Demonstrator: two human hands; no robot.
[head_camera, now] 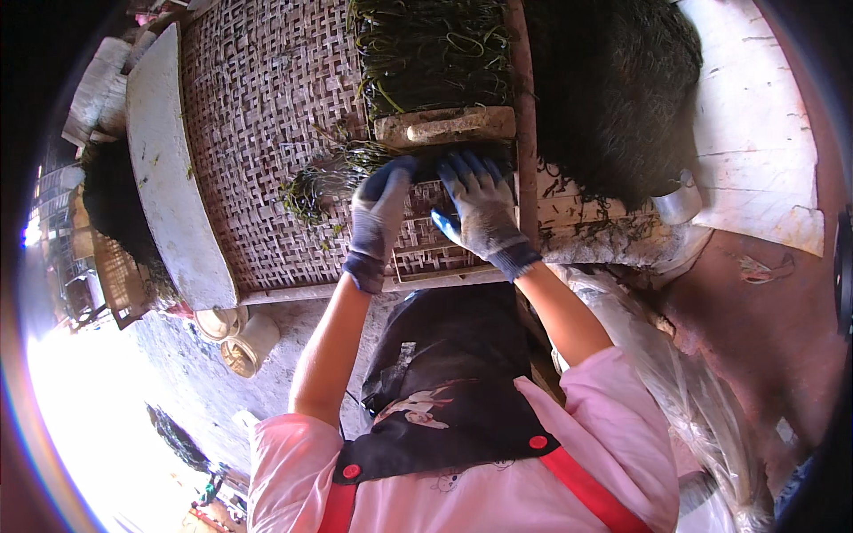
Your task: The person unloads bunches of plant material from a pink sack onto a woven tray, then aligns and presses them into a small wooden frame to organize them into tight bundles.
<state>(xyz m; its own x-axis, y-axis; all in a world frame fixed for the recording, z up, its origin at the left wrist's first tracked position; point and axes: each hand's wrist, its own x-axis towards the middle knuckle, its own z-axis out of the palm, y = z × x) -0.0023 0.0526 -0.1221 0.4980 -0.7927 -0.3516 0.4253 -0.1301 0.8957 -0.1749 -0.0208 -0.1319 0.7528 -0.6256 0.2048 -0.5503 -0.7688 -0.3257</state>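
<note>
My left hand [385, 203], in a grey knit glove with dark-coated fingers, reaches over a bunch of dark green seaweed-like strands [360, 156]. Whether its fingers close on them is hidden. My right hand [476, 200], gloved the same way, lies palm down with fingers and thumb apart, its fingertips at the dark strands. Just beyond both hands, a wooden block with a raised handle [446, 125] rests across the strands. Past it, a thick layer of green strands [433, 53] fills a strip of the woven bamboo tray [273, 113]. Loose strands trail left of my left hand.
A wooden rail [525, 133] borders the strip on the right. Beyond it lies a large dark heap of strands [613, 86], with a metal cup [678, 202] at its near edge. A pale board [176, 180] stands at the left. Buckets [252, 345] sit on the floor below.
</note>
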